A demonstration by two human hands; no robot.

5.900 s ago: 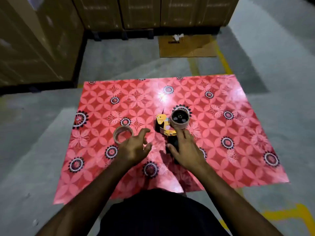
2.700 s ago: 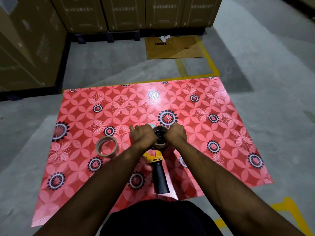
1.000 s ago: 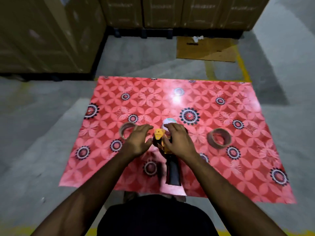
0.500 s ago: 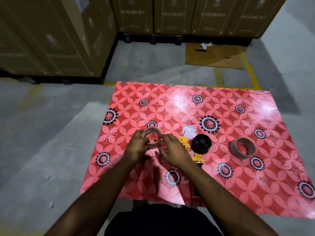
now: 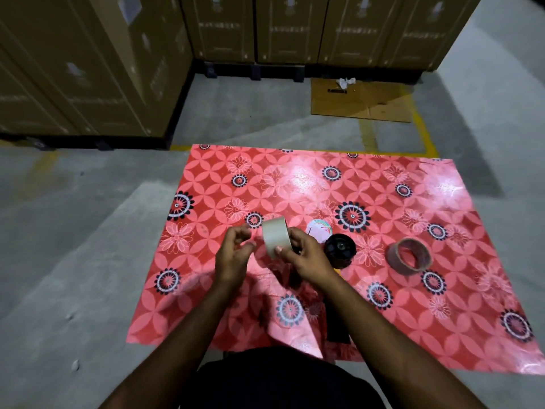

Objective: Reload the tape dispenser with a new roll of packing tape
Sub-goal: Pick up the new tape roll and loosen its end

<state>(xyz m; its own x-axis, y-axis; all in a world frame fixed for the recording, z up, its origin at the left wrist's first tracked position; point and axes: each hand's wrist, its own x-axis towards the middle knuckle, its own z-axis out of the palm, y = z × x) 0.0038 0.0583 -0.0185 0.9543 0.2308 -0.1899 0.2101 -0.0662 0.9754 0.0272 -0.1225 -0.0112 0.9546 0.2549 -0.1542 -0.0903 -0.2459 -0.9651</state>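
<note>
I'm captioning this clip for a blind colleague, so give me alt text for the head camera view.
A person's right hand holds a roll of packing tape above a red flowered mat, the left hand open beside it. The tape dispenser lies on the mat with its black hub bare, an empty cardboard core farther right.

— What sort of place is this?

— A warehouse, or a storeroom. Tall stacks of brown cardboard cartons (image 5: 283,28) stand along the back and the left side, raised on dark pallets (image 5: 253,70).

— And underfoot?

— A bare grey concrete floor (image 5: 73,261) with yellow painted lines (image 5: 424,134) marking a bay. A flattened piece of cardboard (image 5: 362,101) lies inside it, a scrap of crumpled paper on top.

— No bench?

— None. Only a glossy red flowered sheet (image 5: 413,202) spread flat on the floor.
</note>
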